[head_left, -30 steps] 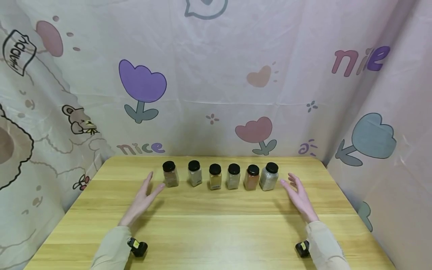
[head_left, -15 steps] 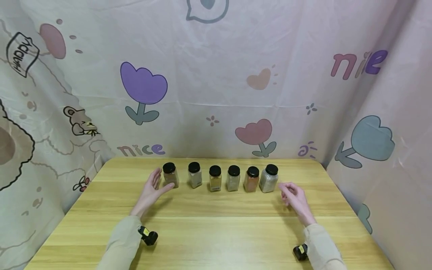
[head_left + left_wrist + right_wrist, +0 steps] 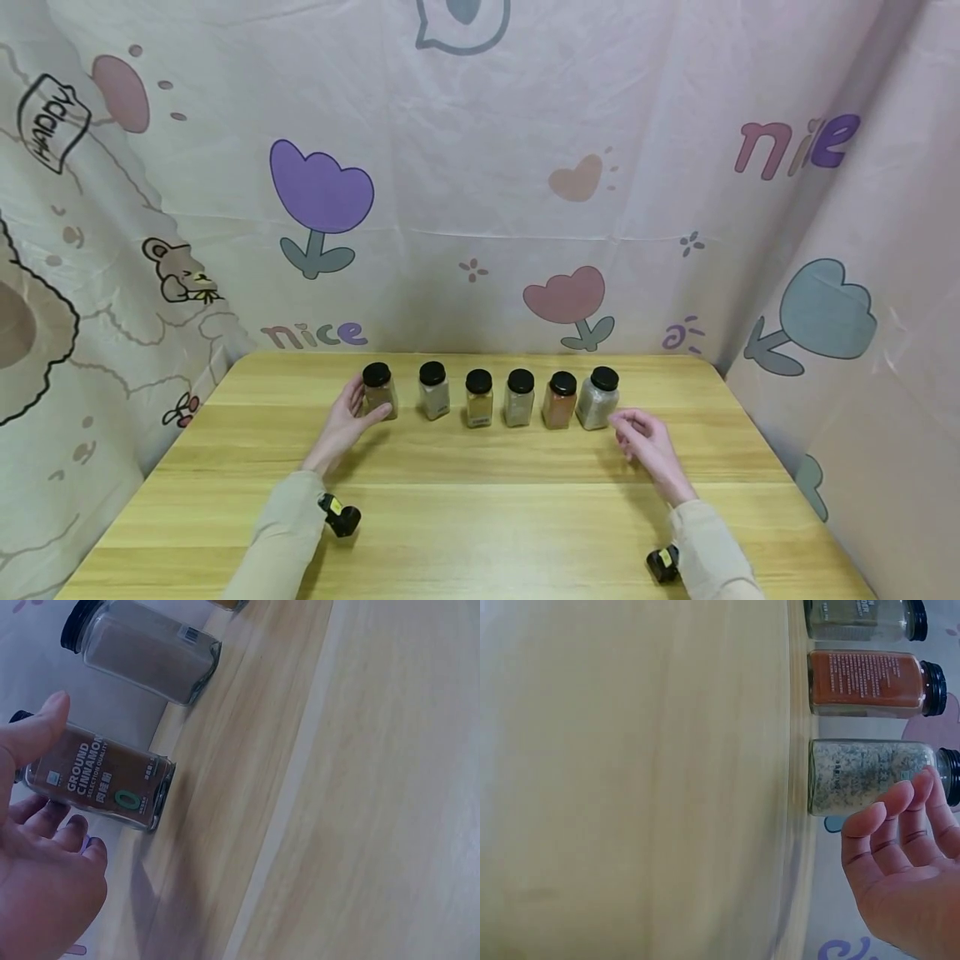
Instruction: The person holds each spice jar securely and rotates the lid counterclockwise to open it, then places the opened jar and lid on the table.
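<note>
Nearest the viewer, two beige sleeves come in over the wooden surface (image 3: 480, 517), each with a small black device at the wrist; the left sleeve (image 3: 273, 542) lies toward the left edge, the right sleeve (image 3: 708, 554) toward the right; ahead of them the left hand (image 3: 347, 419) has its grip round the cinnamon jar (image 3: 377, 391), thumb on the near face and fingers behind it, as the left wrist view shows at the jar (image 3: 97, 784) with the thumb (image 3: 34, 731) laid across its label; the jar stands upright on the surface at the left end of the row; the right hand (image 3: 643, 437) hovers just beside the pale jar (image 3: 597, 399) at the right end, its grip released and holding nothing, fingers loosely bent; in the right wrist view the fingertips (image 3: 896, 799) sit close against that jar (image 3: 870, 776), though whether they touch it cannot be told; between the two end jars stand four more black-lidded jars in one line across the far part of the surface: a grey-white jar (image 3: 433, 390), a yellow jar (image 3: 478, 398), a greenish jar (image 3: 519, 397) and a red-brown jar (image 3: 559, 400); all are upright and slightly apart from each other; behind the row hangs a pink cloth backdrop (image 3: 480, 192) printed with tulips, hearts and the word nice
</note>
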Available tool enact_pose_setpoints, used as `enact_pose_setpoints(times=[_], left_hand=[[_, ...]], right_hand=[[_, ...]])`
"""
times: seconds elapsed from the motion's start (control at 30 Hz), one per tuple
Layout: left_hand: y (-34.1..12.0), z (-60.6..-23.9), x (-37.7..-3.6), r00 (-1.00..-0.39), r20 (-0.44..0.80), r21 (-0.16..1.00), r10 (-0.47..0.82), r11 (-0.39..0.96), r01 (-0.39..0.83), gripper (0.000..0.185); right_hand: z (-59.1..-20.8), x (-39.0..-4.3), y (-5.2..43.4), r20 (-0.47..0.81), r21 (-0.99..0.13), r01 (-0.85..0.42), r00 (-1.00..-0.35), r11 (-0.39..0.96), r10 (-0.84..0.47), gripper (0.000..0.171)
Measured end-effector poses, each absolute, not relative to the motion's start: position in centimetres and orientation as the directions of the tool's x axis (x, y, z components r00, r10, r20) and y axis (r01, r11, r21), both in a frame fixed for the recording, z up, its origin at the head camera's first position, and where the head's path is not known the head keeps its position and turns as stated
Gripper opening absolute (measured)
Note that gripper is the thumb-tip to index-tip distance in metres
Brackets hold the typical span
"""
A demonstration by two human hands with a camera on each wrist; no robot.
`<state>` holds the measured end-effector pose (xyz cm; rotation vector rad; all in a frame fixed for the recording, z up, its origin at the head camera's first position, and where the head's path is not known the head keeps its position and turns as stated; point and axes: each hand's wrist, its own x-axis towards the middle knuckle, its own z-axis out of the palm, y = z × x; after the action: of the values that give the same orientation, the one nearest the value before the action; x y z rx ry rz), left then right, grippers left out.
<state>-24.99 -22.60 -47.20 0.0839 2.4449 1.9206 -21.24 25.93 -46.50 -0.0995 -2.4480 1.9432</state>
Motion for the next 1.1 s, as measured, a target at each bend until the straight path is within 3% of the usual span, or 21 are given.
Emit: enact_pose_setpoints(times=[1.1], left_hand=[[-21.7,-47.4,-23.4,-0.999,0.032,0.975,0.025,0.221,0.037,0.072]], right_hand=[[-46.5,-20.7,24.7,-0.018,-0.978,0.018,-1.0,0.208,0.002,0.039]])
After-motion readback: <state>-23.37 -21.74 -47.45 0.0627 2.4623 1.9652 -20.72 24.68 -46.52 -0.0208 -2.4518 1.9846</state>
